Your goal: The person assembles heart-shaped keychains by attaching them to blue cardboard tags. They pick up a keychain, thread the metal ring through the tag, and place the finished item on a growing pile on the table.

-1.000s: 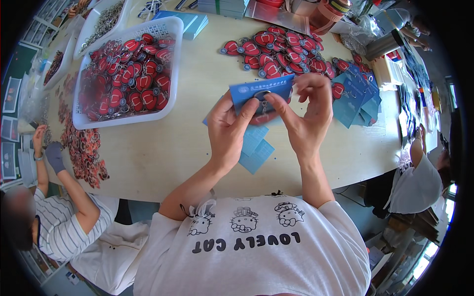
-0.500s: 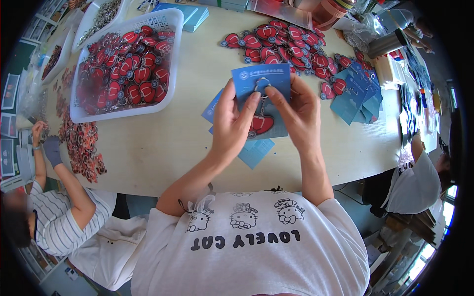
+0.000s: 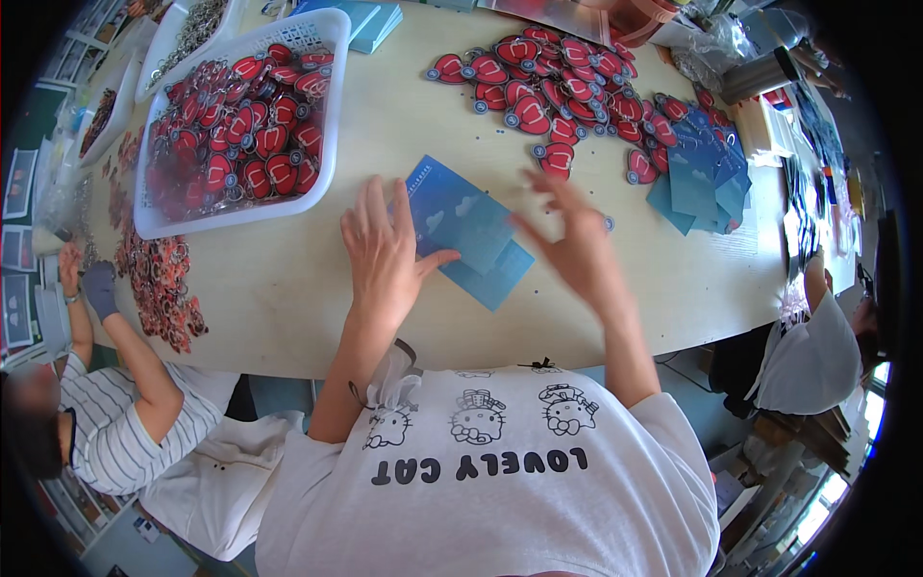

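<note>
My left hand (image 3: 379,255) is open, its fingers spread on the table at the left edge of overlapping blue cards (image 3: 469,231), thumb tip touching them. My right hand (image 3: 575,236), smeared by motion, hangs at the cards' right side with its fingers apart and nothing visible in it. Just beyond it lies a single red keychain (image 3: 556,159), in front of a wide heap of similar red keychains (image 3: 567,82). To the right, blue-green cards (image 3: 690,181) overlap in a loose pile, metal rings showing on some.
A white plastic basket (image 3: 338,125) of red keychains stands at left, beside a white tray of metal rings (image 3: 197,37). Small reddish pieces (image 3: 162,288) are heaped near the left edge. A metal cylinder (image 3: 760,77) stands far right. Co-workers sit on both sides.
The card with the red keychain has left my hands. My left hand moved left and opened; my right moved apart from it. The right-hand card pile looks rearranged.
</note>
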Motion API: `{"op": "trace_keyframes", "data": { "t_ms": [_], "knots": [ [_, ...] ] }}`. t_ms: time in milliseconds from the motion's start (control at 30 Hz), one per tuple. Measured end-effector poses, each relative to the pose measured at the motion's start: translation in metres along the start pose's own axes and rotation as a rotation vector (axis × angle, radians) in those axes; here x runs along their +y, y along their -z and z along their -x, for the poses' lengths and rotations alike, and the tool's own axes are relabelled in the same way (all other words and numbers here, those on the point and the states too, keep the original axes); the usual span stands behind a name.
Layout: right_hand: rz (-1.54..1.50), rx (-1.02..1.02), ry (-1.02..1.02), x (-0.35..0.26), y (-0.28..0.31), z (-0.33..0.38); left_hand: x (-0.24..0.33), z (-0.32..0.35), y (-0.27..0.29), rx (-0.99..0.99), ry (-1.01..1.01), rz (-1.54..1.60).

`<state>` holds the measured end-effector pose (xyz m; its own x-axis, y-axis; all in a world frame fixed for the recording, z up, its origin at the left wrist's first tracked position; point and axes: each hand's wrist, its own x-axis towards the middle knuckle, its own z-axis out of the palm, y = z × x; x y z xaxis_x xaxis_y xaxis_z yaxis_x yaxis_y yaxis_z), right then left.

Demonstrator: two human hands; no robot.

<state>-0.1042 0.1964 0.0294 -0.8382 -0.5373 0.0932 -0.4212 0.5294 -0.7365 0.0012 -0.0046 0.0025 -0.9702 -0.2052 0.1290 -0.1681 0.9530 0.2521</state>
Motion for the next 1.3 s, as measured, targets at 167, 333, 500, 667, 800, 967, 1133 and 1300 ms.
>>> {"op": "trace_keyframes", "data": {
  "t_ms": [167,333,500,667,800,967,1133,1300],
  "knots": [
    [0.035,0.013,0.036,-0.014,-0.030,-0.007,-0.001,-0.004,0.003,-0.006,0.037,0.068],
    [-0.377,-0.153,-0.117,-0.022,-0.009,-0.012,0.000,-0.011,-0.003,0.291,-0.074,0.541],
    [-0.884,-0.153,-0.274,-0.018,-0.005,0.004,0.020,-0.033,0.021,0.031,0.443,1.904],
    [0.090,0.121,0.048,0.024,0.050,0.026,0.014,-0.041,0.012,0.204,0.409,1.809],
    [0.438,0.026,0.163,0.027,0.054,0.031,0.025,-0.053,0.011,0.239,0.303,1.706],
    [0.483,0.013,0.129,0.032,0.044,0.020,0.040,-0.056,0.015,0.255,0.249,1.659],
    [0.566,0.037,0.138,0.037,0.044,0.018,0.039,-0.058,0.005,0.251,0.295,1.670],
    [0.547,0.059,0.161,0.045,0.050,0.019,0.040,-0.056,-0.003,0.213,0.300,1.631]
  ]
}}
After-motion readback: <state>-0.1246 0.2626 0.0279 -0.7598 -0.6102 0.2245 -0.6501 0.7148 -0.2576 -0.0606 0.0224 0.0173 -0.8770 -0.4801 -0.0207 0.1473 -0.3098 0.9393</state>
